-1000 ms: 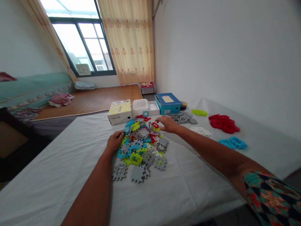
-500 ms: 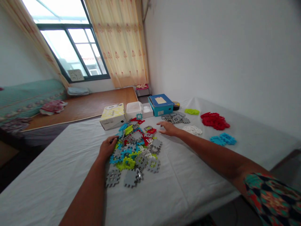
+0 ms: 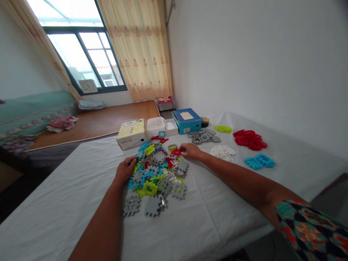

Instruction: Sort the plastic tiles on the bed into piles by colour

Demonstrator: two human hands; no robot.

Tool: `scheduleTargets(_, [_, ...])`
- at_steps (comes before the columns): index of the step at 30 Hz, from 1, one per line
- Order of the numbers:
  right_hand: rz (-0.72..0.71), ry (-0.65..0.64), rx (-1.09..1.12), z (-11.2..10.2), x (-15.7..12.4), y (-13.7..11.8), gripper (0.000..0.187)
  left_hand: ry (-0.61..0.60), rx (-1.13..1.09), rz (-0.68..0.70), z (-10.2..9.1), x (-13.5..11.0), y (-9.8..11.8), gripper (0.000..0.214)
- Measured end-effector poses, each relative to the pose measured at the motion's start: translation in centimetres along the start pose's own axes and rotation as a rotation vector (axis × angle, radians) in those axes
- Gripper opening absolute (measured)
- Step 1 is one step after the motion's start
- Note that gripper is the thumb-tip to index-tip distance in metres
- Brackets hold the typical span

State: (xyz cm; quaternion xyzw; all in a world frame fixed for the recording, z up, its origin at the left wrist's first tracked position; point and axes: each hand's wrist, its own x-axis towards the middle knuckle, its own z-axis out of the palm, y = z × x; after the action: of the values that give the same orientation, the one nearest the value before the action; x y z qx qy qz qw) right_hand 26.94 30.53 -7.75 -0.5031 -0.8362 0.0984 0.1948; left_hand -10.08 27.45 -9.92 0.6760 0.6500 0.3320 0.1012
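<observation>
Over on the bench [image 3: 89, 181], the mixed heap of toothed plastic pieces [image 3: 160, 156] lies between the two hands. The right hand [image 3: 187, 150] has its thumb and fingertips drawn together on the edge of a red piece [image 3: 176, 152] at the heap's side. The left hand [image 3: 125, 169] rests half-curled against the opposite edge; I can't tell whether it grips anything. Beyond the right hand sit grey pieces [image 3: 202, 136]; to its right, a white pile [image 3: 222, 152] and, farther off, a red pile [image 3: 250, 140].
</observation>
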Motion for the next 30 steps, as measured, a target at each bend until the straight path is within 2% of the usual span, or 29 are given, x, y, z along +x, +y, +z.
scheduleTargets(4, [0.015, 0.018, 0.1, -1.8, -1.3, 1.1, 0.017, -0.012, 0.013, 0.0, -0.1, 0.0, 0.0, 0.046])
scheduleTargets(6, [0.018, 0.047, 0.132, -3.6, -2.2, 2.9, 0.016, -0.021, 0.016, -0.007, -0.1, 0.1, -0.3, 0.047])
scheduleTargets(8, [0.068, 0.125, 0.088, -6.0, -3.5, 5.9, 0.017, -0.023, 0.028, -0.01, 0.0, 0.3, -0.6, 0.047])
scheduleTargets(10, [0.201, 0.243, -0.018, -8.9, -5.3, 10.0, 0.019, -0.02, 0.044, -0.012, 0.0, 0.4, -0.8, 0.047])
scheduleTargets(13, [0.482, 0.433, -0.208, -13.1, -8.8, 16.9, 0.025, -0.024, 0.049, -0.015, 0.0, 0.5, -0.7, 0.046])
scheduleTargets(15, [0.677, 0.499, -0.317, -15.1, -11.4, 20.9, 0.029, -0.025, 0.05, -0.021, 0.0, 0.5, -0.6, 0.045])
scheduleTargets(17, [0.816, 0.484, -0.363, -16.3, -13.6, 23.8, 0.03, -0.021, 0.051, -0.027, 0.0, 0.5, -0.5, 0.045])
scheduleTargets(19, [0.875, 0.456, -0.38, -16.9, -15.0, 25.3, 0.031, -0.013, 0.057, -0.031, 0.0, 0.5, -0.5, 0.045])
scheduleTargets(22, [0.841, 0.504, -0.437, -16.9, -14.9, 24.8, 0.033, -0.005, 0.062, -0.03, 0.1, 0.5, -0.4, 0.045])
scheduleTargets(24, [0.704, 0.515, -0.45, -16.2, -13.4, 22.5, 0.032, 0.0, 0.056, -0.023, 0.1, 0.3, -0.2, 0.044])
scheduleTargets(27, [0.342, 0.372, -0.306, -13.6, -10.0, 16.2, 0.027, 0.003, 0.041, -0.009, 0.1, 0.1, 0.2, 0.043])
scheduleTargets(30, [0.017, 0.108, -0.028, -9.2, -7.5, 7.9, 0.026, 0.001, 0.036, -0.016, 0.2, 0.0, 0.3, 0.041])
